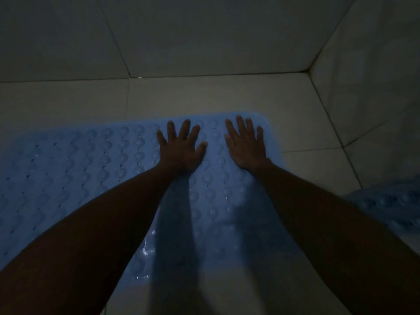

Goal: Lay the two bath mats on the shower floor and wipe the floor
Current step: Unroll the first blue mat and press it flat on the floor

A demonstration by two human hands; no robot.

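Observation:
A light blue bath mat (91, 169) with rows of round bumps lies flat on the pale tiled shower floor (204, 96), reaching from the left edge to just right of centre. My left hand (181, 148) rests palm down on the mat near its far edge, fingers spread. My right hand (246, 144) lies flat beside it, close to the mat's rounded far right corner. Neither hand holds anything. A second blue bath mat (393, 205) shows partly at the right edge, behind my right forearm.
The tiled back wall (204, 35) rises just beyond the mat, and a side wall (375, 76) closes the right. They meet in a corner at the upper right. Bare floor tiles lie between the mat and both walls. The light is dim.

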